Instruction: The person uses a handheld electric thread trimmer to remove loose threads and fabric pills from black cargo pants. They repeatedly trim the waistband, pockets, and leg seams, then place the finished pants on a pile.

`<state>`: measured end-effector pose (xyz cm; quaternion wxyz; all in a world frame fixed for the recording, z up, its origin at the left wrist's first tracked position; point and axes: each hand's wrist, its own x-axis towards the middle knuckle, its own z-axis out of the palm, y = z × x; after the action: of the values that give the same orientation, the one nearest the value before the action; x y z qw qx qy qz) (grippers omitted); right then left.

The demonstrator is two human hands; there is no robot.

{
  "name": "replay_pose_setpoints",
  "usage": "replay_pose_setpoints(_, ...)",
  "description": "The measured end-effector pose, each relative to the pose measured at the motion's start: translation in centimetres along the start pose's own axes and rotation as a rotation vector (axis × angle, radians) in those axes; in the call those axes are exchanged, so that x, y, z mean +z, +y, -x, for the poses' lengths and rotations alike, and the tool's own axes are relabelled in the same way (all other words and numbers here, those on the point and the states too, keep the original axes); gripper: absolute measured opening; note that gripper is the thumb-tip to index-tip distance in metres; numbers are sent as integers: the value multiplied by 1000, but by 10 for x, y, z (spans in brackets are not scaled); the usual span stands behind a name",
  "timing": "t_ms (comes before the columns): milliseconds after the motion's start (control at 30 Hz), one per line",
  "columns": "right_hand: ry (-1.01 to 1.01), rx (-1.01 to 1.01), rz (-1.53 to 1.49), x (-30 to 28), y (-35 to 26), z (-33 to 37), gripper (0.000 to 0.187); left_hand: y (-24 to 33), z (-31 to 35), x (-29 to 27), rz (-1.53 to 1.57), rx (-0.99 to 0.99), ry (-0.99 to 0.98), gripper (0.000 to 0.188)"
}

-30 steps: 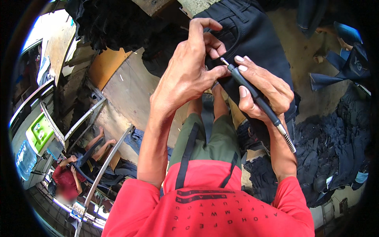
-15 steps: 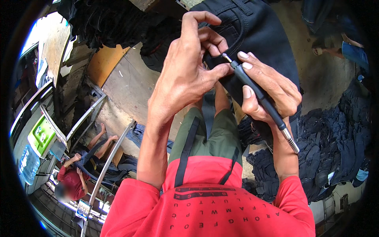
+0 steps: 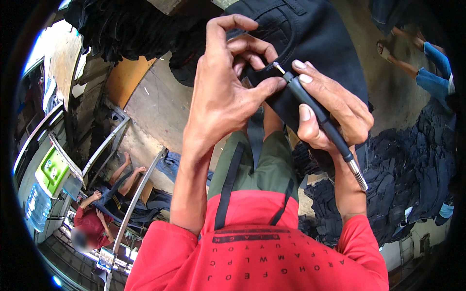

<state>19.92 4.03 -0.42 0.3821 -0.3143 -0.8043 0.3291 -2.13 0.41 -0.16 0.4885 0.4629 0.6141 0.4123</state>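
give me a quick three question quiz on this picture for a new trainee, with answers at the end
1. Which hand holds the black pen-shaped tool?
2. Of these, which is nearest the tool's metal tip: a) the person's shorts, b) the dark trousers, c) the red sleeve?
3. True or false: the green plastic tray is in the left part of the picture.

Key: 1. The right hand. 2. b. 3. True.
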Motion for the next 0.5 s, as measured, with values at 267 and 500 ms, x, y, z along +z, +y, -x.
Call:
replay_pose_setpoints(267, 0, 39, 26, -3, 0, 1, 35, 3, 1, 4, 46, 11, 39, 84)
replay_pose_setpoints(500, 44, 42, 15, -1, 1, -1, 34, 1, 1, 3, 37, 7, 26, 91)
